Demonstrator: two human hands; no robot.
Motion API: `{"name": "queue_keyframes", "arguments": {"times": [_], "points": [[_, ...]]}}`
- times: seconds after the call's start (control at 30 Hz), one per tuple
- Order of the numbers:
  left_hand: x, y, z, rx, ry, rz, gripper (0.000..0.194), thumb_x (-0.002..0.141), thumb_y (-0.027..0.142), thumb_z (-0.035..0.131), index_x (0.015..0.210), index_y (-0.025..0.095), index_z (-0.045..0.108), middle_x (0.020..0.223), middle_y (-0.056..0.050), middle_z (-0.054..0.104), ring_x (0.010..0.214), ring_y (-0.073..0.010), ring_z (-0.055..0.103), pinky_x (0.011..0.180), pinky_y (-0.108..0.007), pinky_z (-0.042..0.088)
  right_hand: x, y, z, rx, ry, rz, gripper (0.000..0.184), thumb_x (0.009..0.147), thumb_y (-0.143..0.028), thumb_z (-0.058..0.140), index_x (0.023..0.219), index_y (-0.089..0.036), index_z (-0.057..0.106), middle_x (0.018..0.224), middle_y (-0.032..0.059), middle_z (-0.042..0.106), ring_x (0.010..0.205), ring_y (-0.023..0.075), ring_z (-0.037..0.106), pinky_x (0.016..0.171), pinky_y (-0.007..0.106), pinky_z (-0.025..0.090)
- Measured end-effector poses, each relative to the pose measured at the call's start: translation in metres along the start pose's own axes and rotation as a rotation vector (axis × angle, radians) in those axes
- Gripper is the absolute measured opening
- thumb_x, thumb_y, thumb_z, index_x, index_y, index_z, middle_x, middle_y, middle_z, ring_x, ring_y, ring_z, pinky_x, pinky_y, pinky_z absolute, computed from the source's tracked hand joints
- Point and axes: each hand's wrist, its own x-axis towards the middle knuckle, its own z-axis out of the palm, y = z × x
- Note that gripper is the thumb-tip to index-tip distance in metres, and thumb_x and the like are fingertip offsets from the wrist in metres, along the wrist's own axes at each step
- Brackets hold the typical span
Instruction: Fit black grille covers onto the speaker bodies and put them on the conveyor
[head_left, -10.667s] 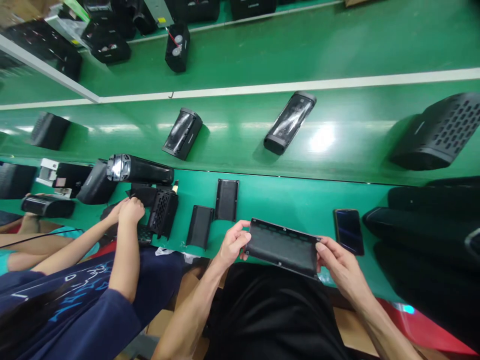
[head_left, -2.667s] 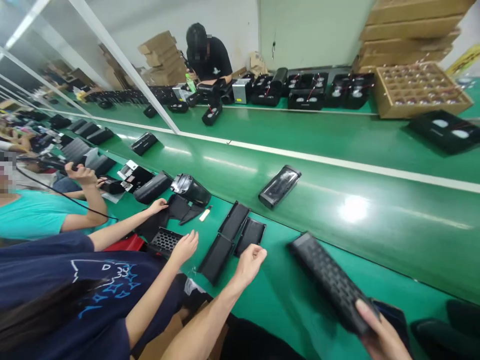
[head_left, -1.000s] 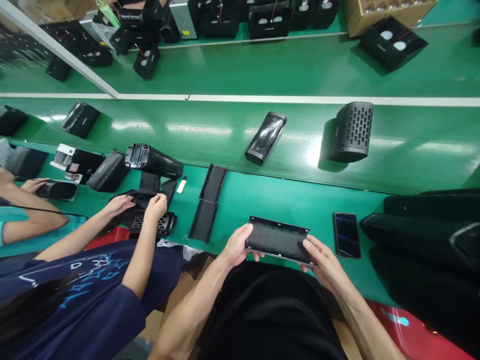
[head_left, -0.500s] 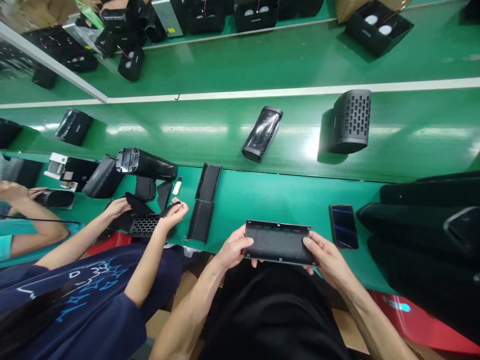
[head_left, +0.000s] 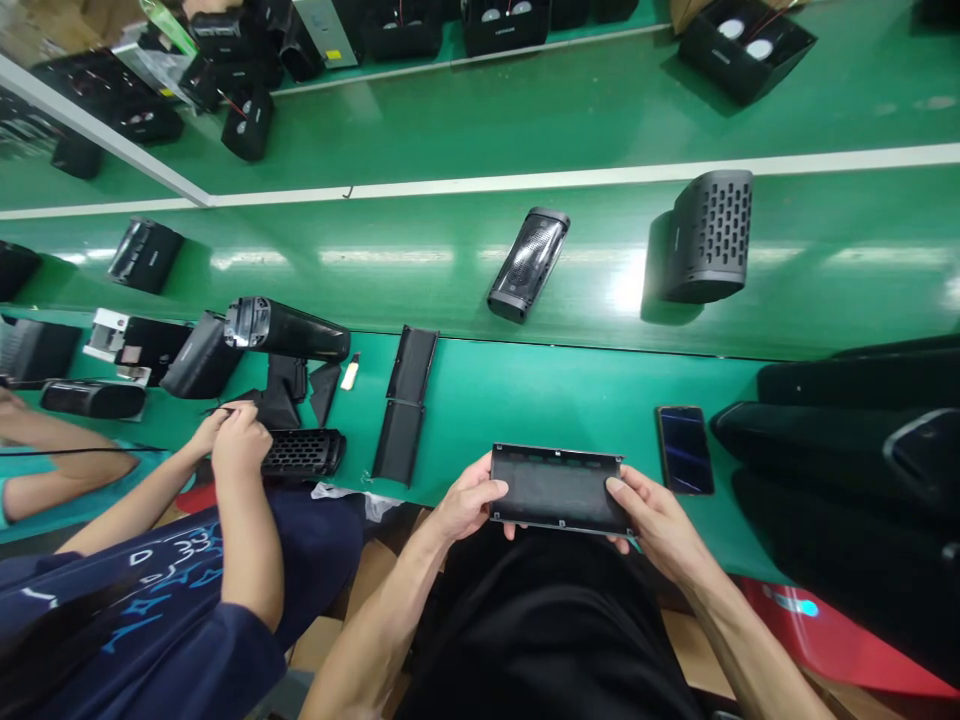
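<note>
We grasp the shallow black panel point(head_left: 559, 489) over our lap point(head_left: 540, 625), left hand point(head_left: 469, 498) and right hand point(head_left: 654, 508) pinching opposite ends; slackening either pinch could, we judge, let it slip. Farther off, the perforated housing point(head_left: 716, 245) bears a small pale marking point(head_left: 677, 240), too tiny for us to read.

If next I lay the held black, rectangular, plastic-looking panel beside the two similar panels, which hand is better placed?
Probably the left hand: it grips the held panel at the end nearer the two similar panels. The right hand holds the opposite end, farther away.
</note>
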Motion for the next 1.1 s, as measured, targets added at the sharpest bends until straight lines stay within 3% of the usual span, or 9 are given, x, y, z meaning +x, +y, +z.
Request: {"name": "queue_keyframes", "arguments": {"times": [0.43,0.8,1.0,1.1], "points": [[0.002,0.0,0.003,0.048,-0.005,-0.008,0.044,0.084,0.028,0.072,0.123,0.014,0.055,0.082,-0.004,0.071,0.055,-0.017,0.07,0.044,-0.021,0.053,0.003,-0.008,0.001,-0.051,0.008,0.03,0.044,0.086,-0.063,0.076,0.088,-0.022,0.059,0.051,-0.0047,0.06,0.036,0.0106,0.051,0.035,0.019,0.04],[0.0,0.001,0.003,0.071,-0.032,0.023,0.05,0.081,0.032,0.079,0.121,0.014,0.057,0.084,-0.001,0.068,0.05,-0.014,0.068,0.046,-0.021,0.051,-0.004,-0.001,-0.011,-0.049,-0.041,-0.024,0.033,0.094,-0.051,0.075,0.104,-0.023,0.058,0.061,-0.0063,0.061,0.044,0.01,0.054,0.042,0.019,0.045],[0.0,0.001,0.003,0.061,-0.011,0.022,0.049,0.08,0.03,0.08,0.121,0.014,0.059,0.084,-0.002,0.069,0.051,-0.0145,0.068,0.046,-0.022,0.053,-0.005,-0.01,-0.004,-0.049,-0.003,-0.018,0.039,0.088,-0.054,0.079,0.102,-0.023,0.061,0.062,-0.0054,0.061,0.045,0.0111,0.054,0.04,0.02,0.045],[0.003,-0.002,0.001,0.002,-0.018,0.026,0.052,0.084,0.038,0.077,0.126,0.015,0.057,0.087,-0.005,0.072,0.051,-0.0159,0.069,0.045,-0.022,0.052,-0.004,-0.016,0.003,-0.017,0.017,0.014,0.044,0.083,-0.059,0.082,0.101,-0.023,0.064,0.062,-0.0039,0.062,0.043,0.0116,0.052,0.038,0.022,0.043]]}}
